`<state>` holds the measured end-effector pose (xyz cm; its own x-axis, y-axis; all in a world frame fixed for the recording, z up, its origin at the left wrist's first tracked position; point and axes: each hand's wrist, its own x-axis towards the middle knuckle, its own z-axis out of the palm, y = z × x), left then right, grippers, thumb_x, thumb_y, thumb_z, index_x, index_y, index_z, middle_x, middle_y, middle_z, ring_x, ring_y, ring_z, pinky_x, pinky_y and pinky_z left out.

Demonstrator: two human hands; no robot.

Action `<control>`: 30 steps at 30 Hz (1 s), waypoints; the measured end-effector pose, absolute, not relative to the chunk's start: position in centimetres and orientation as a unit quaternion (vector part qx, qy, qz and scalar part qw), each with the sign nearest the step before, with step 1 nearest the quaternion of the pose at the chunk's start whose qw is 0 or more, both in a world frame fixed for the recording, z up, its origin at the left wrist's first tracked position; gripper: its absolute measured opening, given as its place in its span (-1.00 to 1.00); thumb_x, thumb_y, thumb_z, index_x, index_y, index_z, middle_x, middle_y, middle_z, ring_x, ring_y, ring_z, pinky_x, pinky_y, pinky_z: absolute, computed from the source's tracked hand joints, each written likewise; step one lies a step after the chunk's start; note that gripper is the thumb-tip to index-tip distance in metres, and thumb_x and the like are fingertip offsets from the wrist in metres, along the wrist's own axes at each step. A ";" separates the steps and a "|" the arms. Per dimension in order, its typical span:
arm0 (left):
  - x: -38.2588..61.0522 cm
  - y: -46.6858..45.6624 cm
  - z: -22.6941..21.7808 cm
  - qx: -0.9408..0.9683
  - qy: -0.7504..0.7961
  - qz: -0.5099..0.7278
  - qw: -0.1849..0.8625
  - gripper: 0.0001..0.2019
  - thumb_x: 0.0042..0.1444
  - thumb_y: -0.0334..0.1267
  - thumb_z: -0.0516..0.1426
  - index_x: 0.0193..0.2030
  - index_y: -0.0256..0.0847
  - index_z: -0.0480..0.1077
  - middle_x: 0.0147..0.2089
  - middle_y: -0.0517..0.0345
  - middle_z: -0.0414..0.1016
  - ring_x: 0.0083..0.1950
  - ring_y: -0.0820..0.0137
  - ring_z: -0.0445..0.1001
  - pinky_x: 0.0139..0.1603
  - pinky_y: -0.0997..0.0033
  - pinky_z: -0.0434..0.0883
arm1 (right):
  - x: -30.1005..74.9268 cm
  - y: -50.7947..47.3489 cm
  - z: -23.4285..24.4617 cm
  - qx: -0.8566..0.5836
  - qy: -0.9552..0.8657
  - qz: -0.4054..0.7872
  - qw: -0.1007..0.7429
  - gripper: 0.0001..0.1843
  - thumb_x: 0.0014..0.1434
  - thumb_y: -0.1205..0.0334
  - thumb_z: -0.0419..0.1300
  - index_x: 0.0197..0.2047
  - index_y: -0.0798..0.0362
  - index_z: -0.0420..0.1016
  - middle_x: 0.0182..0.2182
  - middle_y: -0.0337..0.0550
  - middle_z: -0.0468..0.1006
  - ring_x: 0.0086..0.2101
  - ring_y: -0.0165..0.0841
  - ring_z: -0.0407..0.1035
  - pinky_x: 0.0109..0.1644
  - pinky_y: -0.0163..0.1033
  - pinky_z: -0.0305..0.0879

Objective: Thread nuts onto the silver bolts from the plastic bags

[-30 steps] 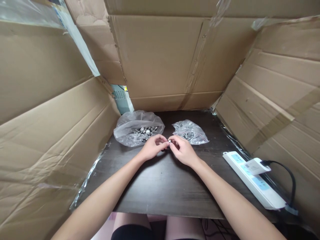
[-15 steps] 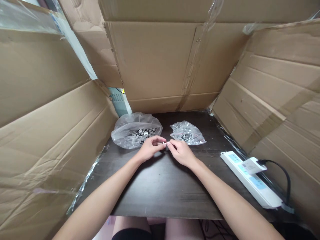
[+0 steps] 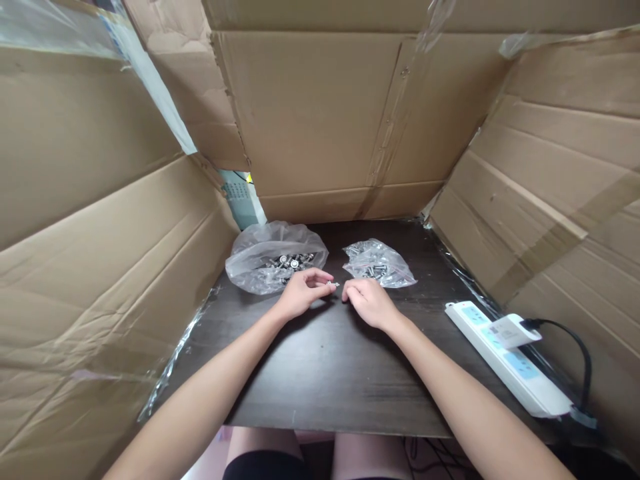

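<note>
My left hand (image 3: 302, 293) pinches a small metal screw (image 3: 332, 285) between thumb and fingers, just in front of a clear plastic bag of metal screws (image 3: 274, 255). My right hand (image 3: 368, 301) rests a few centimetres to the right of the screw, fingers curled loosely, nothing visible in it. Behind the right hand lies a smaller crumpled zip bag of metal parts (image 3: 379, 264). Both hands hover low over the dark wooden table (image 3: 320, 373).
Cardboard walls enclose the table on the left (image 3: 100, 233), back (image 3: 320, 113) and right (image 3: 550, 173). A white power strip (image 3: 505, 360) with a plugged adapter and black cable lies at the table's right edge. My knees show below the front edge.
My hands were joined on the small screw before. Now the right hand has let go and drawn slightly right, leaving the screw in the left fingers.
</note>
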<state>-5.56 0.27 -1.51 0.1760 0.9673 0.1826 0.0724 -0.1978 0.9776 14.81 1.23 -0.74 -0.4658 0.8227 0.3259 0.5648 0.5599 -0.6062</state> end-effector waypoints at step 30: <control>-5.7 0.7 -1.8 0.608 0.418 0.496 0.459 -0.57 -0.10 -0.06 0.45 -0.17 -0.31 0.55 -0.16 -0.03 0.66 -0.16 0.27 0.63 -0.01 0.23 0.53 | 14.7 1.4 -1.3 -0.348 -0.829 0.175 0.402 -0.52 0.10 0.46 0.04 0.04 0.03 0.54 -0.30 -0.17 0.49 -0.37 -0.35 0.35 -0.23 -0.25 0.28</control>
<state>-5.72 0.68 -1.81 0.1590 0.9626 0.2194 0.0529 -0.2302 0.9717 14.72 1.41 -1.26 -0.4348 0.7174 0.5443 0.4370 0.6965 -0.5691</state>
